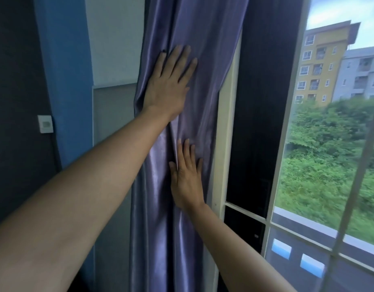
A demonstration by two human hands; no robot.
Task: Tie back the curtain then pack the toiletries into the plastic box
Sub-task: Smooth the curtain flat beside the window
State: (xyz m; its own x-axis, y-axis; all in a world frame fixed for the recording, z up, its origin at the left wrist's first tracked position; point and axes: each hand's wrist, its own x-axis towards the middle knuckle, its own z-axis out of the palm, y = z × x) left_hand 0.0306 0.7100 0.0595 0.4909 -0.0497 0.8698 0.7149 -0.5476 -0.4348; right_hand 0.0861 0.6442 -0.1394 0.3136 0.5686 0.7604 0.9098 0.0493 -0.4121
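Your left hand [168, 85] and right hand [187, 178] both press flat, fingers spread, gripping nothing, on the purple curtain [181, 228] gathered beside the window frame [226, 144]. No tie is visible; toiletries and box are out of view, so nearly everything remains.

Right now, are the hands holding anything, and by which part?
Nothing is gripped. Both hands lie flat and open on the curtain: the left hand higher up, the right hand lower, pressing its folds.

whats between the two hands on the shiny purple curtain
In the head view, only gathered folds of the shiny purple satin curtain lie between the left hand, higher up, and the right hand; no tieback shows.
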